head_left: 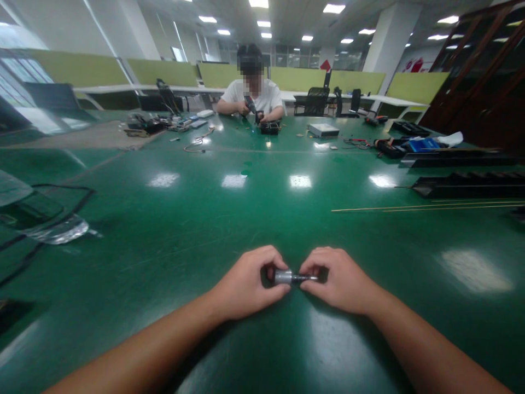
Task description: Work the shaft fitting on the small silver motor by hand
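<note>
Both my hands rest on the green table (pixel 205 219) near its front edge. My left hand (pixel 248 282) is closed around a small silver metal cylinder (pixel 283 276). A thin dark shaft (pixel 305 278) sticks out of the cylinder to the right, and my right hand (pixel 338 279) pinches it with thumb and fingers. The two hands nearly touch, with the part held level between them.
A person in a white shirt (pixel 254 96) works with a tool at the far side. Black trays (pixel 467 186) and thin rods (pixel 410 207) lie at right. Clear plastic and black cable (pixel 49 219) lie at left. Tools and small boxes (pixel 323 129) clutter the far end.
</note>
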